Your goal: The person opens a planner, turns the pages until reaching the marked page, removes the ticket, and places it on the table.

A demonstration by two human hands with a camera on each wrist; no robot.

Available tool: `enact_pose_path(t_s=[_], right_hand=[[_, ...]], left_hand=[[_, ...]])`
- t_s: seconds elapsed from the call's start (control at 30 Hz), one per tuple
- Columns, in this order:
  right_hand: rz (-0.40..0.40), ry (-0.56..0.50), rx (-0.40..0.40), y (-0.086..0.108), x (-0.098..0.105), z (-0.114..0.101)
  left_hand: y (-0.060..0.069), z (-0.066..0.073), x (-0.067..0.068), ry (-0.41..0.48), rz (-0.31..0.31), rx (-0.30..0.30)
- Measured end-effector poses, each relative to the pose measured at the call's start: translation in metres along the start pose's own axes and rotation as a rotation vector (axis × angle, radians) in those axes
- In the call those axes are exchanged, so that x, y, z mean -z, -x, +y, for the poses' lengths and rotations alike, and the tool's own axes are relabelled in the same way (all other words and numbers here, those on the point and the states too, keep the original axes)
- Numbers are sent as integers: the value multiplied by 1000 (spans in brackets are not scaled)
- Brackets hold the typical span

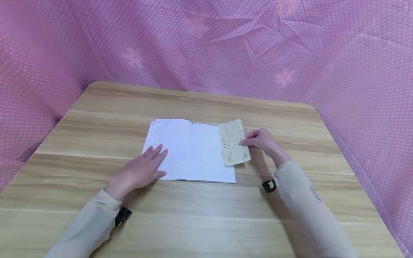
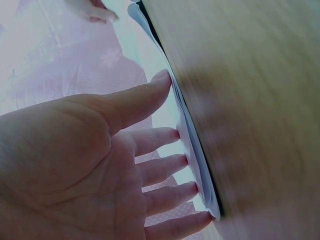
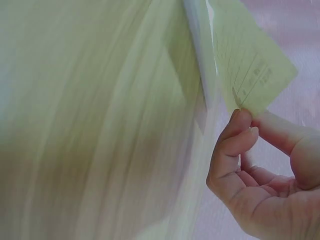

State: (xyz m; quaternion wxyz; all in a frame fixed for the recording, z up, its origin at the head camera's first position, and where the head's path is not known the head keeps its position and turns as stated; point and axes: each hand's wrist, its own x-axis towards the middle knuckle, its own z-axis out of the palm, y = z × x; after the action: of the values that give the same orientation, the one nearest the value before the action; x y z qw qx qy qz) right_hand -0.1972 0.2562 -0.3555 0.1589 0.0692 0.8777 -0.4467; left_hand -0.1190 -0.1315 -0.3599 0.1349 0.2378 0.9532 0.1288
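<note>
An open notebook (image 1: 206, 157) with lined white pages lies on the wooden table. My left hand (image 1: 141, 171) rests on its left page with the fingers spread and straight; in the left wrist view the fingertips (image 2: 186, 160) touch the page near its edge. Between thumb and fingers, my right hand (image 1: 262, 140) pinches the right edge of a small yellowish printed slip of paper (image 1: 233, 141). That slip overlaps the right part of the right page. In the right wrist view the slip (image 3: 250, 65) stands tilted above the notebook, held at one edge.
The wooden table (image 1: 206, 222) extends around the notebook on all sides. Pink dotted cloth (image 1: 206, 46) hangs behind the table and along both sides. A small black device (image 1: 122, 216) sits at the left wrist, and another black device (image 1: 269, 186) at the right.
</note>
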Motion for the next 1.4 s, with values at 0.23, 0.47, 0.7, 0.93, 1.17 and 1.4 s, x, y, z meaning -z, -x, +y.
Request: enact_pose_path(t_s=[0.23,0.47,0.7,0.93,1.17,1.4], right_hand=[[-3,-3,2,9,27,21],[0,13,-26,17,45,41],[5,-11,-79,22,49,50],[15,2,-97,24,49,54],[16,50,-53,28,49,56],[28,99,-17,34,46,55]], left_hand=[[1,-4,-1,0,6,-6],[1,-5,-1,10,5,-5],[1,-4,0,11,1,-2],[1,-3,1,14,-15,4],[0,-2,1,19,-25,10],[-1,-1,3,21,-24,8]])
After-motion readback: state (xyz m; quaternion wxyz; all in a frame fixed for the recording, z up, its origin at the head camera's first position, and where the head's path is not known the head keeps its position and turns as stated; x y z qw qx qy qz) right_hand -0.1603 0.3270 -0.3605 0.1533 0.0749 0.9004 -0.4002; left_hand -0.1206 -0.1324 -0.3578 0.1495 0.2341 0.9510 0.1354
